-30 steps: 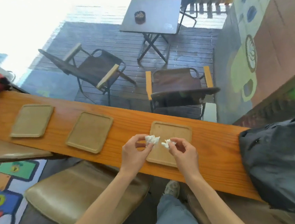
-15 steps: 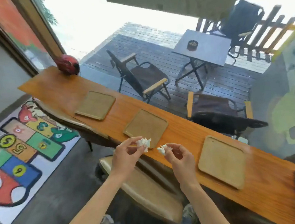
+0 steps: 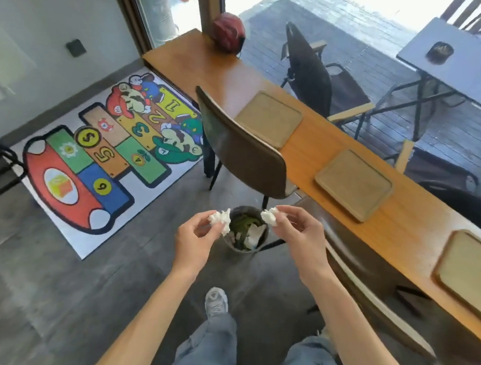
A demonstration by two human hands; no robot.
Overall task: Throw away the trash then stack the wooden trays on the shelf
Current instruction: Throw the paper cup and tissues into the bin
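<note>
Both grips are pinched on trash: the left hand (image 3: 193, 239) clasps a crumpled white tissue (image 3: 220, 219) between thumb and fingertips, and the right hand (image 3: 299, 229) nips a second white wad (image 3: 268, 216) the same way. Between and below them, on the grey floor (image 3: 70, 296), stands a small round bin (image 3: 244, 231) that already holds paper and dark scraps; each wad hangs near its rim, at 9 and 3 o'clock of the bin. Along the long wooden worktop (image 3: 331, 146) from 1 to 4 o'clock lie three wooden trays, far (image 3: 268, 118), middle (image 3: 354, 184) and near (image 3: 478, 280), well apart. A brown chair (image 3: 239, 148) stands at 12 o'clock beyond the bin.
</note>
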